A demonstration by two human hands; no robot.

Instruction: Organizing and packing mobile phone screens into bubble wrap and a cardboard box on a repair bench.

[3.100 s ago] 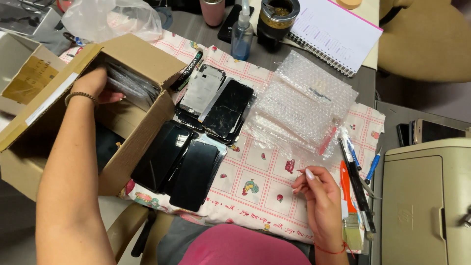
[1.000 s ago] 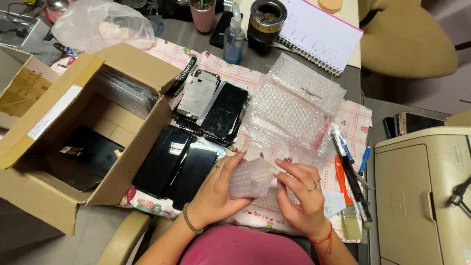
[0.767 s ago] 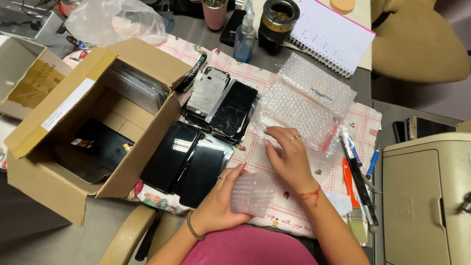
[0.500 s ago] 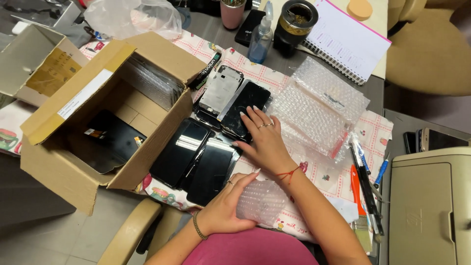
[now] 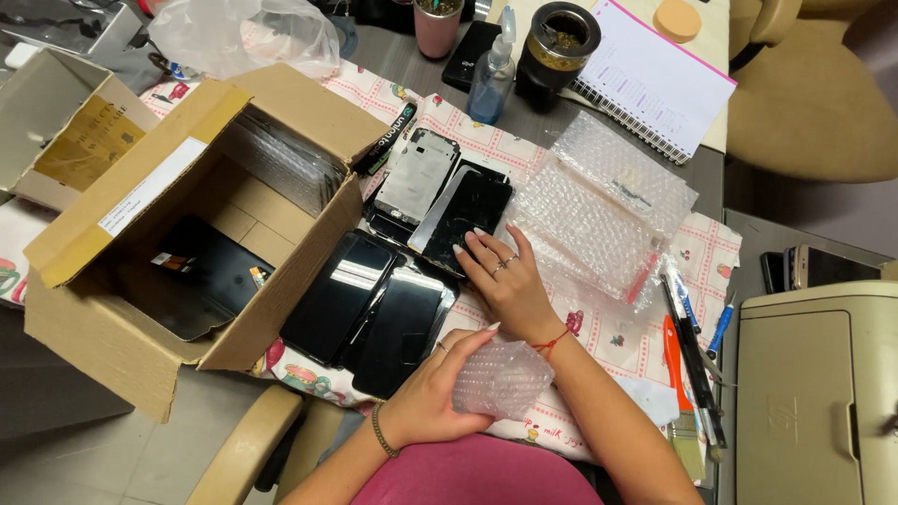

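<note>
left hand (image 5: 440,388) clamped around a small bubble-wrap pouch (image 5: 502,379) at 6 o'clock, near the counter edge. right hand (image 5: 505,281) lies flat, fingers apart, fingertips touching a black phone screen (image 5: 470,213) at centre. open cardboard box (image 5: 187,234) at 9 o'clock; bubble-wrap bags (image 5: 599,210) at 2 o'clock.
</note>
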